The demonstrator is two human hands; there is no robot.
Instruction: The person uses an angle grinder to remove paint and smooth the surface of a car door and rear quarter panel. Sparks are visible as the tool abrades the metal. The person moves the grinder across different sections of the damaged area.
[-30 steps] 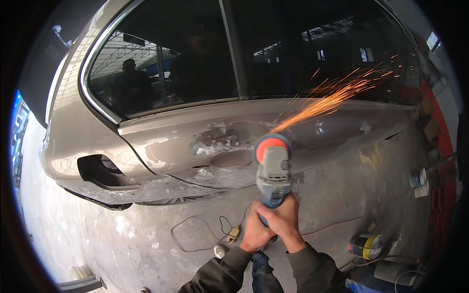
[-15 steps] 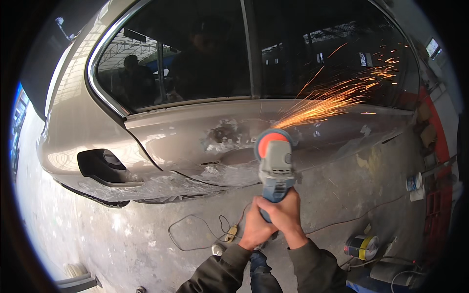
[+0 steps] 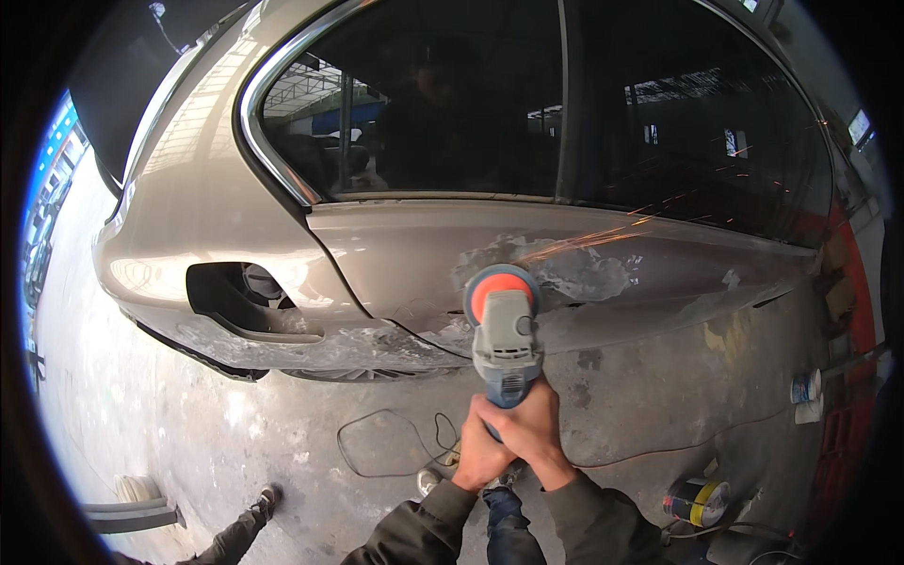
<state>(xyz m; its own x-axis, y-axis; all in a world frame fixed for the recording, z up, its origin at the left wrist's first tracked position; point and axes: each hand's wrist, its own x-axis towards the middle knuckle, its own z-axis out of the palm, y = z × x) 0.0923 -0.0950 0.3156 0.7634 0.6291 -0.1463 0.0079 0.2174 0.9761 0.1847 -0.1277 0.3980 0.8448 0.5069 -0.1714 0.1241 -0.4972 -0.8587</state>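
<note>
Both my hands grip the rear of a grey and blue angle grinder (image 3: 506, 344). My left hand (image 3: 478, 455) wraps the handle from the left and my right hand (image 3: 530, 430) from the right. The grinder's orange disc guard (image 3: 499, 285) presses against the rear door (image 3: 584, 273) of a beige car, on a patch ground down to bare metal. A thin streak of sparks (image 3: 603, 235) flies off to the right along the panel.
The rear bumper (image 3: 282, 339) is scraped, with the tail light opening (image 3: 240, 292) empty. A black cable (image 3: 386, 443) loops on the concrete floor. A yellow and black can (image 3: 695, 501) lies at the lower right and a white container (image 3: 806, 388) stands farther right. My shoe (image 3: 266, 499) shows at the lower left.
The view has moved closer to the car and shifted. The spark shower, wide and bright before, has thinned to a few streaks. Both hands keep their grip on the grinder.
</note>
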